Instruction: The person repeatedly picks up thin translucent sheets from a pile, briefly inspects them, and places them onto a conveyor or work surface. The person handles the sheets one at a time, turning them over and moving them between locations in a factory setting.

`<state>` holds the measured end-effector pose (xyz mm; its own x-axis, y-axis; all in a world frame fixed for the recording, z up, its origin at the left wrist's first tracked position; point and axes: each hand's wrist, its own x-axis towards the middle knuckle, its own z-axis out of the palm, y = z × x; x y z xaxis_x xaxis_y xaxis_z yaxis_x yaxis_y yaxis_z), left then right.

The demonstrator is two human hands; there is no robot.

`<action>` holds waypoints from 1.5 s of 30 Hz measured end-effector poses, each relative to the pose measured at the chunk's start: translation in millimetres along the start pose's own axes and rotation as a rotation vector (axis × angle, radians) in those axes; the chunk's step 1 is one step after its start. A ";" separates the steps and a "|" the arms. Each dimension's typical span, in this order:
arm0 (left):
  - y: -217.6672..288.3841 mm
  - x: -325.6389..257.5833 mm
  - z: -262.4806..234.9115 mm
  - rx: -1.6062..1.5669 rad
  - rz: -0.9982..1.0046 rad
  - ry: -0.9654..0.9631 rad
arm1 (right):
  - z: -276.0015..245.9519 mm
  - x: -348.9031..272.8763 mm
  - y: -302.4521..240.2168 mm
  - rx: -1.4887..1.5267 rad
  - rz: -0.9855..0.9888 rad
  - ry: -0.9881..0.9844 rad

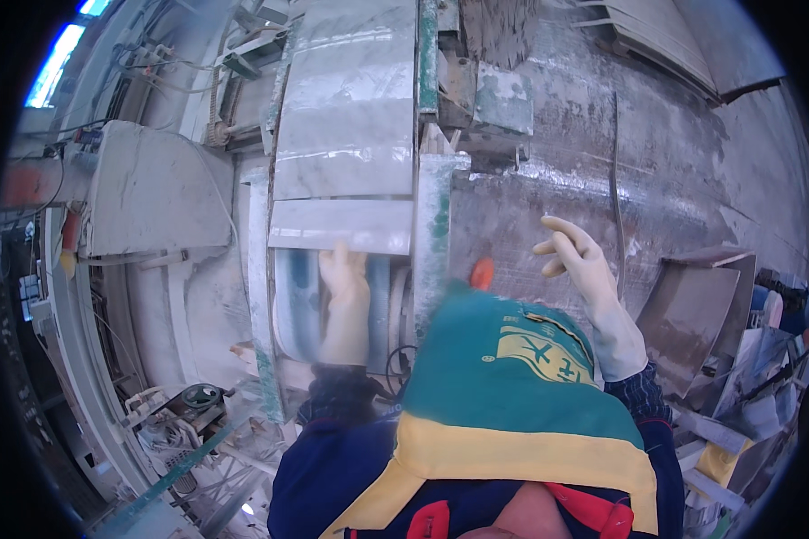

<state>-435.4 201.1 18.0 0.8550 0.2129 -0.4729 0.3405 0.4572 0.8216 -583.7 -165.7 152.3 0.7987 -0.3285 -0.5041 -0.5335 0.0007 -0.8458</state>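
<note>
My left hand (344,301), in a pale rubber glove, reaches to the near edge of a narrow grey-white stone strip (342,225). One fingertip shows on top of the strip; the other fingers meet its edge and are partly hidden. Beyond it, larger polished stone slabs (343,135) lie in a row on a conveyor, whose bluish belt (297,296) shows beneath my wrist. My right hand (584,269), gloved alike, hangs over the floor to the right, fingers loosely bent and apart, holding nothing.
Green-and-white metal rails (436,234) flank the conveyor. A large pale slab (157,189) stands at the left. Leaning panels (697,314) and broken offcuts (764,386) are at the right. An orange object (482,273) shows beyond my green apron (503,359).
</note>
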 end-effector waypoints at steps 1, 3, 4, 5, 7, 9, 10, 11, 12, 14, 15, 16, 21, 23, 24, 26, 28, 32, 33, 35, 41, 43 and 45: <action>0.6 0.2 1.1 0.010 -0.028 -0.010 | -1.3 -0.4 4.0 0.025 0.013 0.012; 2.9 -2.1 2.8 0.021 -0.027 -0.027 | -4.7 -2.2 10.3 0.061 0.061 0.043; 4.0 -3.0 4.5 0.018 -0.018 -0.018 | -6.2 -2.3 12.0 0.065 0.063 0.039; 5.0 -4.2 5.9 0.009 -0.015 -0.031 | -7.3 -2.9 13.1 0.060 0.084 0.039; 6.2 -5.2 9.0 -0.017 0.002 -0.018 | -7.6 -4.1 13.3 0.053 0.111 0.039; 8.0 -4.1 10.8 0.008 -0.025 -0.024 | -6.5 -4.5 11.9 0.044 0.113 0.038; 8.7 -3.5 11.2 0.019 -0.036 -0.029 | -5.8 -4.4 10.9 0.046 0.124 0.038; 9.7 -2.8 11.3 0.021 -0.041 -0.031 | -4.9 -4.4 10.2 0.046 0.127 0.032; 10.5 -2.4 11.0 0.023 -0.044 -0.032 | -4.1 -4.3 9.6 0.039 0.138 0.033; 12.4 -2.0 9.7 0.033 -0.043 -0.036 | -2.6 -4.5 9.9 0.053 0.112 0.026; 12.9 -2.0 8.9 0.040 -0.039 -0.042 | -2.2 -4.7 10.7 0.057 0.102 0.031; 13.3 -1.8 8.6 0.054 -0.042 -0.056 | -2.0 -5.1 11.9 0.069 0.099 0.034; 11.1 -3.9 10.7 0.094 -0.039 -0.070 | -2.1 -7.4 21.6 0.117 0.103 0.076; 13.7 -4.6 10.8 0.137 -0.024 -0.077 | -1.9 -7.8 25.1 0.131 0.092 0.068; 16.0 -4.1 10.6 0.174 -0.011 -0.083 | -2.4 -8.1 26.1 0.122 0.101 0.076; 22.2 -1.0 8.3 0.350 -0.056 -0.089 | -2.7 -8.5 26.0 0.123 0.103 0.065; 37.4 5.9 -2.3 0.626 -0.153 -0.090 | -2.6 -8.7 23.6 0.113 0.107 0.056; 54.1 29.6 -23.9 0.955 -0.213 -0.118 | -0.8 -6.8 18.6 0.094 0.120 0.041; 58.8 34.4 -30.3 1.110 -0.203 -0.136 | 0.1 -6.2 19.0 0.075 0.170 0.071; 71.2 45.4 -34.7 1.428 -0.128 -0.220 | 1.3 -8.6 22.6 0.148 0.141 -0.007; 102.3 62.0 70.0 1.439 -0.094 -0.597 | -22.0 -36.3 38.4 0.317 0.003 -0.051; 96.5 49.3 129.9 1.395 0.018 -0.675 | -31.8 -46.9 40.2 0.195 0.047 0.009; 77.3 29.2 179.9 1.356 0.035 -0.852 | -42.4 -46.9 47.5 -0.048 0.066 0.108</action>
<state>-313.8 87.3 125.0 0.6699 -0.5276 -0.5224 -0.0010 -0.7043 0.7099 -658.3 -190.3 143.3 0.7282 -0.4287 -0.5348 -0.5988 -0.0183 -0.8007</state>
